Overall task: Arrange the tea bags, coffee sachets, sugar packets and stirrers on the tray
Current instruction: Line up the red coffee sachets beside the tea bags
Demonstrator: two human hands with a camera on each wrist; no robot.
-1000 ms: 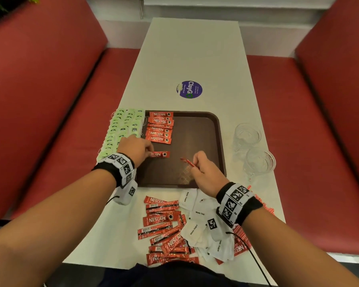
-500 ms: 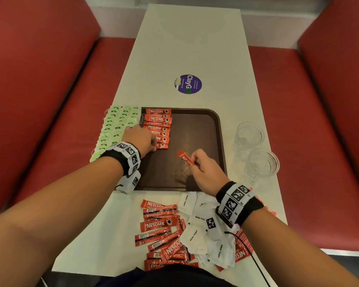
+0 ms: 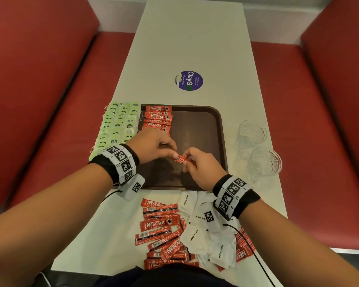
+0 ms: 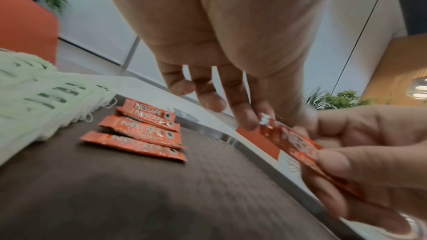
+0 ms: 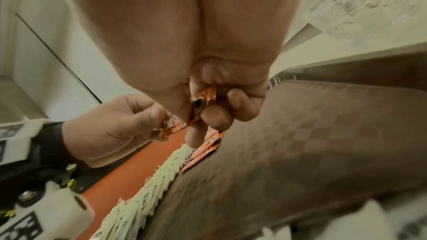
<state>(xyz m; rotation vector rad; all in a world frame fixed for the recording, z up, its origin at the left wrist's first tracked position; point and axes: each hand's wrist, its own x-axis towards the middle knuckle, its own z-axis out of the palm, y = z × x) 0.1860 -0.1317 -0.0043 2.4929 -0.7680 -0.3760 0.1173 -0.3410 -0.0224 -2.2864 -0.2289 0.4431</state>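
1. A long, smooth white table (image 3: 187,48) runs between two padded red benches (image 3: 39,83).
2. A flat brown plastic tray (image 3: 203,129) with rounded corners and a woven-looking checked surface lies across the table.
3. Thin pale-green paper tea bags (image 3: 116,125) overlap in rows along the tray's left edge.
4. Glossy red foil coffee sachets (image 3: 158,117), narrow rectangles, lie in an overlapping column on the tray just beside the tea bags.
5. Loose red sachets (image 3: 160,226) and soft white paper sugar packets (image 3: 195,235) lie heaped on the table near the person.
6. Two cut-glass tumblers (image 3: 263,160) stand right of the tray.
7. Above the tray, the left hand (image 3: 153,148) pinches one end of a single sachet (image 3: 181,158) with curled fingers.
8. The right hand (image 3: 203,170) pinches its other end between thumb and fingers.
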